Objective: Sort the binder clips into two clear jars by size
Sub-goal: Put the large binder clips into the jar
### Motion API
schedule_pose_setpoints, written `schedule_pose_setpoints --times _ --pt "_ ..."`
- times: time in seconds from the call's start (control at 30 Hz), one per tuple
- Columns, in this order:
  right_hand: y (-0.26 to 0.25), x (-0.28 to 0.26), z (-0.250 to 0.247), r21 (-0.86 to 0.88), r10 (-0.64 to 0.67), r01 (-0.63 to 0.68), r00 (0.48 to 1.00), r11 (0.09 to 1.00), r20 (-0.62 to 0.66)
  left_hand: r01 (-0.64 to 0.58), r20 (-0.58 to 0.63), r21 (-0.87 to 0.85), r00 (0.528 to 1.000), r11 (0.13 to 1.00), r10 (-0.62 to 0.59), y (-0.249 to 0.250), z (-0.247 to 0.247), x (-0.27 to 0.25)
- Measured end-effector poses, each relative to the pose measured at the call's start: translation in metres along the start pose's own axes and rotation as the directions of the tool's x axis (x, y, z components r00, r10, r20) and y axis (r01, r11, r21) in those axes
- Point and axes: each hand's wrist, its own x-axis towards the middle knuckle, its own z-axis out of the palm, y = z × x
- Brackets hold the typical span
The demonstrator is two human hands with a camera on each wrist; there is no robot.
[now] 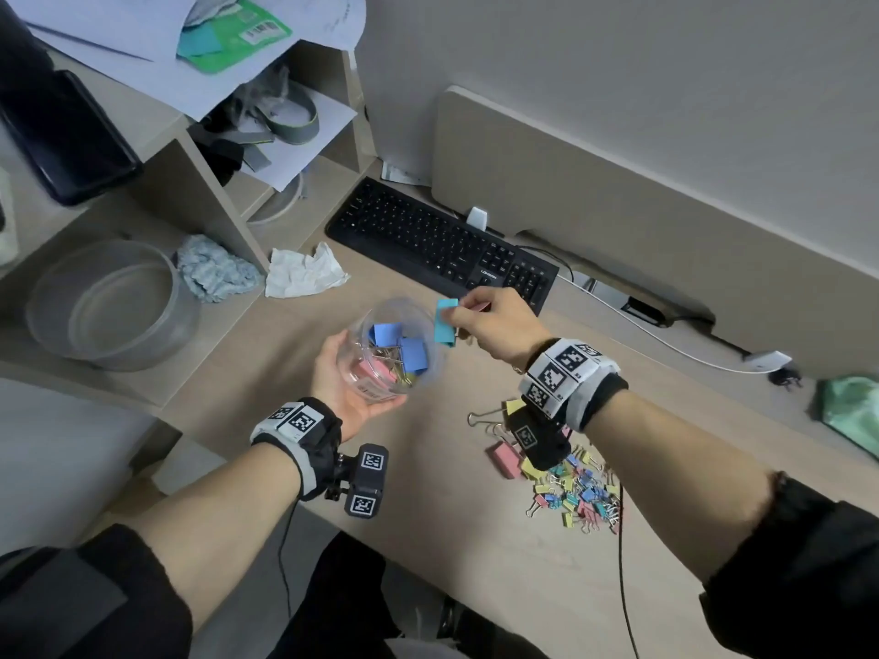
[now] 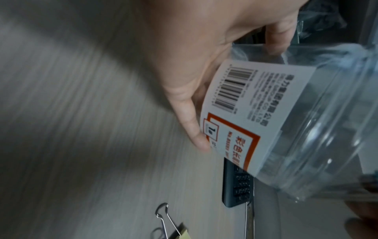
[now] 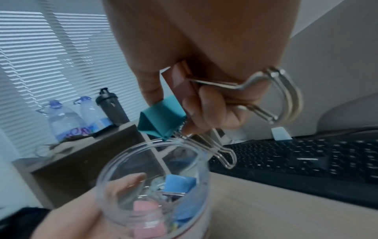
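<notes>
The left hand (image 1: 343, 379) is curled round a clear jar (image 1: 391, 350), holding it off the surface (image 1: 475, 563) with its mouth tilted up toward the right hand (image 1: 494, 325). In the left wrist view the thumb lies along the jar's white barcode label (image 2: 253, 103), and the other fingers wrap the far side. Inside the jar, seen through its wall and open top, lie large binder clips: two blue ones (image 1: 402, 347) uppermost, a pink one (image 3: 146, 210) lower down, and something yellow at the bottom.

The right hand's fingers (image 3: 204, 103) pinch a teal binder clip (image 1: 446, 322) just above and beside the jar's rim, on the side nearest that hand. The clip's body points toward the jar mouth while its wire handles (image 3: 223, 153) trail back under the fingertips. The same hand also holds a second large clip, reddish-pink (image 3: 181, 80), tucked deeper against the palm, its silver handles sticking out behind the knuckles.

Below the right wrist, on the surface, lies a loose pile of small binder clips (image 1: 575, 487) in mixed colours, with a few larger pink and yellow ones at its near edge. Beyond the right fingers sits a black keyboard (image 1: 442, 242); beyond the left fingers are crumpled tissues (image 1: 304, 271) and a wide empty clear tub (image 1: 112, 304) on a lower shelf.
</notes>
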Motion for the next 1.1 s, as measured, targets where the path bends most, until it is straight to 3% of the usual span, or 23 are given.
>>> schedule_pose_setpoints --times 0.13,0.27,0.43,0.6,0.73,0.8,0.9,1.1 --pt "-0.019 -0.011 0.012 -0.125 0.028 -0.012 0.991 0.992 0.129 -0.027 0.037 0.025 0.999 0.999 0.027 -0.004 0.015 -0.01" --pt "-0.035 -0.018 0.022 -0.233 0.019 0.012 0.992 0.972 0.128 -0.041 0.05 0.059 0.998 0.997 0.038 -0.003 0.018 -0.019" --pt "-0.044 -0.022 0.035 -0.165 0.066 -0.032 0.978 0.986 0.199 -0.019 0.062 0.043 0.998 0.999 0.016 -0.002 0.019 -0.024" --pt "-0.048 -0.027 0.036 0.074 0.072 -0.099 0.949 0.992 0.306 0.018 0.083 -0.014 0.996 1.0 -0.017 -0.004 0.023 -0.024" --pt "-0.052 -0.026 0.024 0.065 0.024 -0.046 0.954 0.997 0.298 0.047 0.082 -0.034 0.996 0.998 -0.044 -0.005 0.024 -0.022" --pt "-0.052 -0.024 0.02 -0.066 -0.021 0.042 0.957 0.997 0.288 0.061 0.09 -0.036 0.994 0.997 -0.058 -0.004 0.025 -0.022" --pt "-0.052 -0.026 0.019 -0.346 -0.106 0.167 0.976 0.923 0.189 0.077 0.09 -0.049 0.993 0.996 -0.073 -0.003 0.027 -0.021" --pt "-0.049 -0.029 0.028 -0.467 -0.17 0.159 0.985 0.87 0.018 0.086 0.11 -0.059 0.991 0.995 -0.079 -0.001 0.031 -0.017"
